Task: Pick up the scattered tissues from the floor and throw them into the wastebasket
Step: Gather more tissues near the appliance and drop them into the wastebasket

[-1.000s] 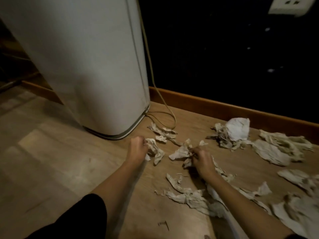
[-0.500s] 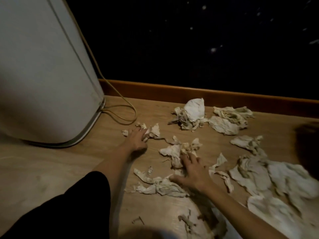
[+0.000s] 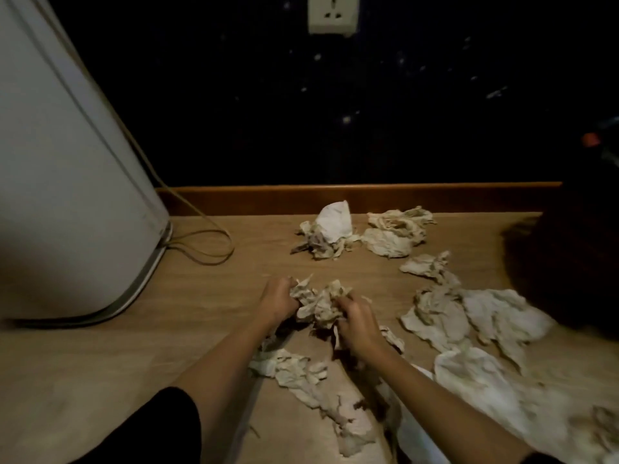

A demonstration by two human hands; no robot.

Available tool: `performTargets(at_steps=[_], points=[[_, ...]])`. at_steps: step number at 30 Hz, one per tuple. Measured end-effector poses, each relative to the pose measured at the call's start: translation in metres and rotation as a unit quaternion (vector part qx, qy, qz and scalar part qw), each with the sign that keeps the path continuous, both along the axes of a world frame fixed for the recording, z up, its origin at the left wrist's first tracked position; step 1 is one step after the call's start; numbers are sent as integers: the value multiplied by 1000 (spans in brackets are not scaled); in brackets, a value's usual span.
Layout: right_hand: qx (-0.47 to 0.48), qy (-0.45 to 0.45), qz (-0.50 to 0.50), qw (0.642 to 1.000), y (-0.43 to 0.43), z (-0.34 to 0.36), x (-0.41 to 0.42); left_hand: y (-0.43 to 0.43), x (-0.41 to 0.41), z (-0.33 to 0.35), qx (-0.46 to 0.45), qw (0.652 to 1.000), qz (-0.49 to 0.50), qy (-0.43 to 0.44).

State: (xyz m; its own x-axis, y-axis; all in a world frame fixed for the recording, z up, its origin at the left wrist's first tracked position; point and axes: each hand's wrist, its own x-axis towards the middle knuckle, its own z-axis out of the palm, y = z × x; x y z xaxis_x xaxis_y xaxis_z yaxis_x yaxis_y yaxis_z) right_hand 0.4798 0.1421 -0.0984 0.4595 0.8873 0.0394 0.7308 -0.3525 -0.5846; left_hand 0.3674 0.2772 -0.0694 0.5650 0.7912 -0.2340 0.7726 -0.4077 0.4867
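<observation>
Both hands press together around one bundle of crumpled tissues [image 3: 318, 304] just above the wooden floor [image 3: 207, 296]. My left hand [image 3: 279, 301] grips its left side, my right hand [image 3: 356, 324] its right side. Under my forearms lies a strip of loose tissues [image 3: 301, 373]. More crumpled tissues lie by the skirting board [image 3: 330, 231], beside them [image 3: 393, 231], and in a large spread at the right [image 3: 469, 316]. A dark shape at the far right [image 3: 576, 262] may be the wastebasket; I cannot tell.
A tall white appliance [image 3: 67, 182] fills the left, with a thin cable [image 3: 207, 242] looped on the floor at its base. A wooden skirting board [image 3: 368, 195] runs under a dark wall with a white socket [image 3: 333, 13].
Both hands have drawn together from separate tissues and now clasp one gathered bundle between them. The view has shifted right, bringing the socket and the dark shape into sight.
</observation>
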Motion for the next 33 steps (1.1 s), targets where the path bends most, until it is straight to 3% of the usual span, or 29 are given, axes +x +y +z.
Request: performTargets(at_steps=[8, 15, 21, 26, 28, 31, 33], points=[[122, -83, -122, 982, -47, 116, 126, -55, 148, 117, 83, 968, -168, -166], [185, -189, -259, 929, -131, 239, 227, -131, 289, 230, 111, 908, -293, -278], [192, -195, -388, 880, -197, 292, 312, -211, 388, 282, 71, 864, -363, -342], [178, -135, -467, 856, -228, 272, 364, -239, 439, 269, -9, 850, -410, -331], [167, -104, -455, 868, -230, 260, 372, -239, 448, 260, -28, 845, -442, -300], [117, -51, -408, 904, -227, 245, 373, -231, 449, 249, 44, 856, -485, -175], [93, -35, -408, 908, -223, 236, 369, -221, 446, 240, 91, 867, -468, -143]])
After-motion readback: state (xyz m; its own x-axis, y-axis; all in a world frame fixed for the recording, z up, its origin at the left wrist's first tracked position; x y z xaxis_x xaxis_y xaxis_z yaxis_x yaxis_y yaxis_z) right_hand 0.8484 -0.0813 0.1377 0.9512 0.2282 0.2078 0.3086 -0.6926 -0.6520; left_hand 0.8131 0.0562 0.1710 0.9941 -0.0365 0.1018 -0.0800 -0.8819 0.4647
